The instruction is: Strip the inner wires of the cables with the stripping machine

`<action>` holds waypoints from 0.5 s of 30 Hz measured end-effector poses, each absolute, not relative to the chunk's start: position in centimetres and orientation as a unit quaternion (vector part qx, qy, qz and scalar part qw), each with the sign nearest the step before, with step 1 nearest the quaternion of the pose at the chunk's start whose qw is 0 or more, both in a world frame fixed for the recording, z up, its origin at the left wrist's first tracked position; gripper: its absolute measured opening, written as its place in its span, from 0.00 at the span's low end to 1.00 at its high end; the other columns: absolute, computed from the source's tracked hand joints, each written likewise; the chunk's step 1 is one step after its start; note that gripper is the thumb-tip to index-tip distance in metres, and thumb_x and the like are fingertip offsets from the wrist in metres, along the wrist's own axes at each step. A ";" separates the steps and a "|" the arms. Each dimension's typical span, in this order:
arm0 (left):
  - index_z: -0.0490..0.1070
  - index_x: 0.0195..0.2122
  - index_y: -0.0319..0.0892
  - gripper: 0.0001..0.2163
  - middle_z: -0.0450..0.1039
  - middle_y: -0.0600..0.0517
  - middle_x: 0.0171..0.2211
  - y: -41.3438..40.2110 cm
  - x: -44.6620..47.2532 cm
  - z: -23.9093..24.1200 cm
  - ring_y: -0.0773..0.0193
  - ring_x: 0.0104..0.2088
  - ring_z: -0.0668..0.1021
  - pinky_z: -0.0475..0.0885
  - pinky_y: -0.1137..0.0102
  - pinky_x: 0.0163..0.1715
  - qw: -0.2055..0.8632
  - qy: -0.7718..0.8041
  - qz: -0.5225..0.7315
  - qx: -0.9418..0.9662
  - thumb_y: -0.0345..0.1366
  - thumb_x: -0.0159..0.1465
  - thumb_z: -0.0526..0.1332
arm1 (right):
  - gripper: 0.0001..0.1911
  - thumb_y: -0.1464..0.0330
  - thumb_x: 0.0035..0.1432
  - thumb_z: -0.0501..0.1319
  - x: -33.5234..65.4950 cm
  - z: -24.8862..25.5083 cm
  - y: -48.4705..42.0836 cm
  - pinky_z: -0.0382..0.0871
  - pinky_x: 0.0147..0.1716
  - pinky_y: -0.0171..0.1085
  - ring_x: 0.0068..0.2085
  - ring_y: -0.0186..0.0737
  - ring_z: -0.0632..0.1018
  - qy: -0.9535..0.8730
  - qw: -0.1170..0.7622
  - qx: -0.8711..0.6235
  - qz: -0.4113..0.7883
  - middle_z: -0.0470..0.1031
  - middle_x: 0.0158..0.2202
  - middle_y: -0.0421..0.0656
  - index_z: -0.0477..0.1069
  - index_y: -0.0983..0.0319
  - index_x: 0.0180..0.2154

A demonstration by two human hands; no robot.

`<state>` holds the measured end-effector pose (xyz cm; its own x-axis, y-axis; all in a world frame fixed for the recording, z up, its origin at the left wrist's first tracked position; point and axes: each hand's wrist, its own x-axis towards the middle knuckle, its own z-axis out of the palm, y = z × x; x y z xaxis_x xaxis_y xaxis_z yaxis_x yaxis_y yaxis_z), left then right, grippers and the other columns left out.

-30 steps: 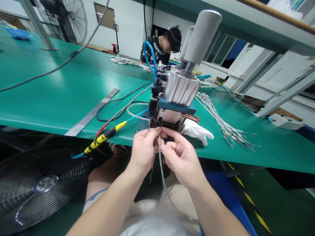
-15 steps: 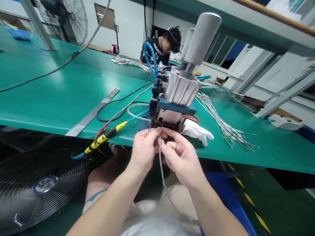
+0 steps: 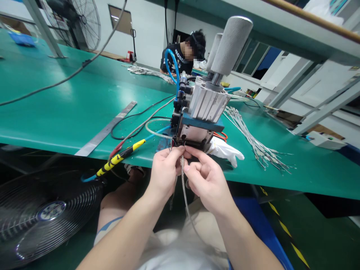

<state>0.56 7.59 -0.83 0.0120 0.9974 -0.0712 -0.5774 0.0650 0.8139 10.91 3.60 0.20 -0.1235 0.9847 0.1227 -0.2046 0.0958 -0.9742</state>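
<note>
My left hand (image 3: 165,168) and my right hand (image 3: 206,176) meet at the front of a pneumatic press (image 3: 206,108). Between them runs a grey shielded cable (image 3: 184,193), its braided upper end at my fingertips and its length hanging to my lap. My left thumb and index finger pinch at that end. The right index fingertip touches the same spot, while the right thumb lies beside the braid. Thin wires show just above the fingertips, at the lower edge of the press. The exact grip is partly hidden by my fingers.
A steel ruler (image 3: 107,127) lies on the green bench (image 3: 70,108) to the left. Right of the press are a white glove (image 3: 225,150) and a bundle of cables (image 3: 253,138). A floor fan (image 3: 50,213) stands at lower left. Another person (image 3: 180,56) sits across the bench.
Both hands stay almost still at the press, still on the cable. A hanging strand below my left hand now shows more clearly.
</note>
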 end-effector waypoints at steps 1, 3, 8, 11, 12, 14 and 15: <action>0.74 0.19 0.36 0.10 0.64 0.55 0.13 7.6 0.6 -0.8 0.76 0.13 0.60 0.48 0.79 0.12 0.644 0.344 0.612 0.304 0.37 0.54 0.67 | 0.22 0.66 0.62 0.65 10.9 0.2 3.6 0.49 0.15 0.29 0.18 0.27 0.55 -0.507 0.540 -0.384 0.552 0.57 0.19 0.27 0.66 0.64 0.56; 0.74 0.20 0.36 0.10 0.64 0.56 0.13 7.6 0.5 -0.9 0.76 0.13 0.60 0.48 0.79 0.12 0.644 0.344 0.612 0.303 0.37 0.54 0.67 | 0.22 0.65 0.62 0.65 10.9 0.2 3.6 0.49 0.15 0.29 0.18 0.27 0.55 -0.506 0.539 -0.385 0.552 0.57 0.19 0.27 0.66 0.64 0.56; 0.74 0.20 0.36 0.10 0.64 0.55 0.14 7.6 0.5 -1.0 0.76 0.14 0.60 0.48 0.79 0.12 0.644 0.343 0.613 0.303 0.37 0.54 0.67 | 0.23 0.65 0.62 0.65 10.8 0.3 3.6 0.48 0.15 0.29 0.17 0.26 0.55 -0.505 0.541 -0.382 0.554 0.57 0.19 0.27 0.66 0.64 0.56; 0.74 0.20 0.36 0.10 0.66 0.55 0.15 7.6 0.5 -1.0 0.76 0.14 0.61 0.48 0.79 0.12 0.642 0.339 0.617 0.304 0.36 0.54 0.67 | 0.23 0.65 0.62 0.65 10.8 0.2 3.6 0.48 0.15 0.29 0.18 0.26 0.54 -0.505 0.541 -0.382 0.553 0.57 0.19 0.27 0.66 0.64 0.56; 0.74 0.20 0.36 0.10 0.66 0.54 0.15 7.6 0.5 -1.0 0.76 0.14 0.61 0.48 0.79 0.12 0.641 0.338 0.618 0.303 0.36 0.54 0.67 | 0.23 0.65 0.62 0.65 10.8 0.2 3.6 0.48 0.15 0.29 0.18 0.27 0.55 -0.505 0.541 -0.383 0.553 0.57 0.19 0.27 0.66 0.64 0.56; 0.74 0.20 0.36 0.10 0.66 0.54 0.15 7.7 0.5 -1.0 0.76 0.14 0.61 0.48 0.79 0.12 0.641 0.337 0.619 0.304 0.36 0.54 0.67 | 0.23 0.65 0.62 0.65 10.8 0.2 3.5 0.49 0.16 0.29 0.18 0.27 0.55 -0.504 0.541 -0.384 0.553 0.57 0.19 0.27 0.66 0.64 0.56; 0.74 0.20 0.36 0.10 0.66 0.55 0.15 7.7 0.5 -1.0 0.76 0.14 0.61 0.48 0.79 0.12 0.641 0.338 0.618 0.304 0.36 0.54 0.67 | 0.23 0.65 0.62 0.65 10.8 0.2 3.5 0.49 0.16 0.29 0.18 0.27 0.55 -0.504 0.541 -0.385 0.553 0.57 0.19 0.27 0.66 0.64 0.56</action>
